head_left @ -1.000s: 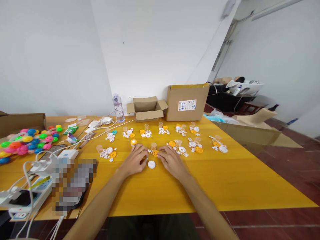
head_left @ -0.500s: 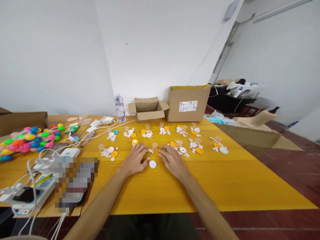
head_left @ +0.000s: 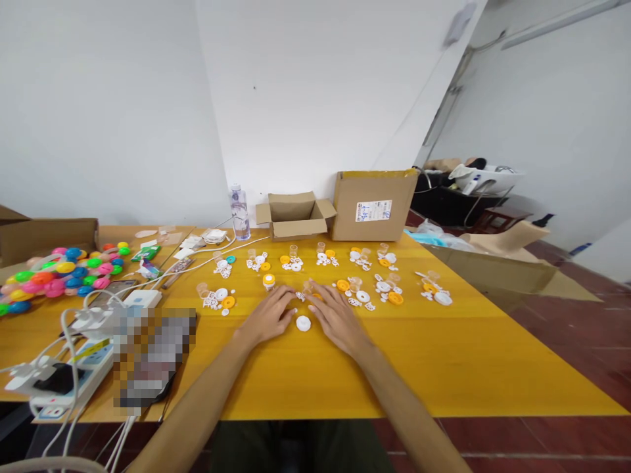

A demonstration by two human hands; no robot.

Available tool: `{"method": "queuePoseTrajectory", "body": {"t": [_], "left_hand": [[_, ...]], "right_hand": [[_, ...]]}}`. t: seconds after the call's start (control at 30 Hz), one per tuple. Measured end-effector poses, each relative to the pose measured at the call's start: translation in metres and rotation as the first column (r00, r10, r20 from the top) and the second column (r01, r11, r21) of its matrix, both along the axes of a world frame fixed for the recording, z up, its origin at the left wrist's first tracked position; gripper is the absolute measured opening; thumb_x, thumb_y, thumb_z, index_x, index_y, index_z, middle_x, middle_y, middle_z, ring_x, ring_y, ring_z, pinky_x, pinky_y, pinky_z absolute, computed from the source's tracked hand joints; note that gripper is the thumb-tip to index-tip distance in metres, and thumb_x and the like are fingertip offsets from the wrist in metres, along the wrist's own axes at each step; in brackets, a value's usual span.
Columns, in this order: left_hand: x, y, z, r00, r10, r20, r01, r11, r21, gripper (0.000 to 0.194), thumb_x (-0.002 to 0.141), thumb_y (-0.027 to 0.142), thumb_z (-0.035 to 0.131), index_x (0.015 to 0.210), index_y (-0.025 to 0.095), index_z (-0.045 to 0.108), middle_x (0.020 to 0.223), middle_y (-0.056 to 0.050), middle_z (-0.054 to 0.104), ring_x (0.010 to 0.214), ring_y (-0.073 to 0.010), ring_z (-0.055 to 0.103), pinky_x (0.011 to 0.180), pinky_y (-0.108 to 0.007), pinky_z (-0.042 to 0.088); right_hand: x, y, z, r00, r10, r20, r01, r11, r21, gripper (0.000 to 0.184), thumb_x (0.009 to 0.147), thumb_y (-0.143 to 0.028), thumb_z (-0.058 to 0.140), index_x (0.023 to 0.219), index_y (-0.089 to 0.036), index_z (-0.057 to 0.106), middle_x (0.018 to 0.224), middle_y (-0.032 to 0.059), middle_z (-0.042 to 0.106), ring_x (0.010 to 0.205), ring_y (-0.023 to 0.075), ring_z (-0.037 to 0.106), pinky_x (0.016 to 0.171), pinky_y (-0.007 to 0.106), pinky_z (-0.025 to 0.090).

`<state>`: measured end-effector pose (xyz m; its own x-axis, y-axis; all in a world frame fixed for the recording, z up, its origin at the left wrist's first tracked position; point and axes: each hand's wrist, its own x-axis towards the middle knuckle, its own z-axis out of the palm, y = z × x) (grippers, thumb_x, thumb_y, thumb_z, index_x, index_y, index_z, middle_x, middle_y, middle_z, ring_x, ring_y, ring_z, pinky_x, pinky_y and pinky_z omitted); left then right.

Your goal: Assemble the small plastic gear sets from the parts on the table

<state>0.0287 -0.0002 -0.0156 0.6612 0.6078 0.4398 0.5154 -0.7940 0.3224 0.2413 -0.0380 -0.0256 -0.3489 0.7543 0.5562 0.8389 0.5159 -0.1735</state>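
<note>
A clear bottle (head_left: 240, 213) stood by the wall (head_left: 296, 98). Next to it sat an open brown box (head_left: 300, 228), then a closed box (head_left: 345, 213) with a white label (head_left: 373, 211). On the left lay bright balls (head_left: 55, 287) and a green packet (head_left: 147, 253).

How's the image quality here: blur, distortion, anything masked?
Head view: the table stretches toward the lower right, like wide-angle distortion; the phone is pixelated; left hand and right hand are readable, but the small white pieces between them look soft.

Orange disc (head_left: 318, 297) mostly out of sight behind right hand (head_left: 338, 318)
</note>
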Motion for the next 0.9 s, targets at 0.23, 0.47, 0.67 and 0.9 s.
{"method": "queuePoseTrajectory", "body": {"t": [0.23, 0.47, 0.67, 0.9], "left_hand": [[0.0, 0.004, -0.004, 1.0, 0.014, 0.024, -0.013, 1.0, -0.015, 0.031, 0.096, 0.014, 0.04, 0.123, 0.023, 0.051, 0.128, -0.009, 0.057, 0.12, -0.0218, 0.056, 0.104, -0.041, 0.049], [0.0, 0.009, -0.006, 0.999, 0.04, 0.026, -0.04, 0.999, 0.004, 0.045, 0.085, -0.005, 0.036, 0.114, 0.023, 0.055, 0.119, -0.008, 0.06, 0.112, -0.0207, 0.059, 0.098, -0.039, 0.052], [-0.003, 0.011, -0.009, 0.988, 0.147, 0.048, -0.148, 0.989, 0.02, 0.042, 0.082, -0.006, 0.036, 0.107, 0.022, 0.058, 0.113, -0.007, 0.063, 0.103, -0.0202, 0.063, 0.094, -0.038, 0.053], [-0.001, 0.009, -0.006, 0.977, 0.188, 0.1, -0.192, 0.981, 0.023, 0.029, 0.09, 0.005, 0.04, 0.101, 0.022, 0.061, 0.107, -0.006, 0.064, 0.095, -0.0196, 0.063, 0.088, -0.036, 0.054]], "right_hand": [[0.01, -0.01, 0.002, 1.0, 0.003, -0.026, -0.001, 0.997, 0.074, 0.03, 0.1, -0.022, 0.042, 0.119, -0.025, 0.065, 0.139, 0.0102, 0.058, 0.122, 0.0261, 0.056, 0.101, 0.049, 0.048], [0.032, -0.037, -0.008, 0.996, -0.081, -0.042, 0.086, 0.989, 0.121, 0.025, 0.099, -0.022, 0.044, 0.107, -0.025, 0.067, 0.11, 0.0104, 0.07, 0.102, 0.0253, 0.066, 0.089, 0.043, 0.055], [0.031, -0.035, -0.008, 0.997, -0.068, 0.02, 0.065, 0.991, 0.118, 0.027, 0.098, -0.018, 0.042, 0.101, -0.023, 0.068, 0.101, 0.0103, 0.07, 0.093, 0.0242, 0.067, 0.082, 0.04, 0.057], [0.028, -0.031, -0.006, 0.999, -0.04, 0.034, 0.036, 0.995, 0.091, 0.027, 0.096, -0.012, 0.044, 0.093, -0.024, 0.068, 0.096, 0.0083, 0.069, 0.089, 0.0225, 0.067, 0.079, 0.036, 0.057]]}}
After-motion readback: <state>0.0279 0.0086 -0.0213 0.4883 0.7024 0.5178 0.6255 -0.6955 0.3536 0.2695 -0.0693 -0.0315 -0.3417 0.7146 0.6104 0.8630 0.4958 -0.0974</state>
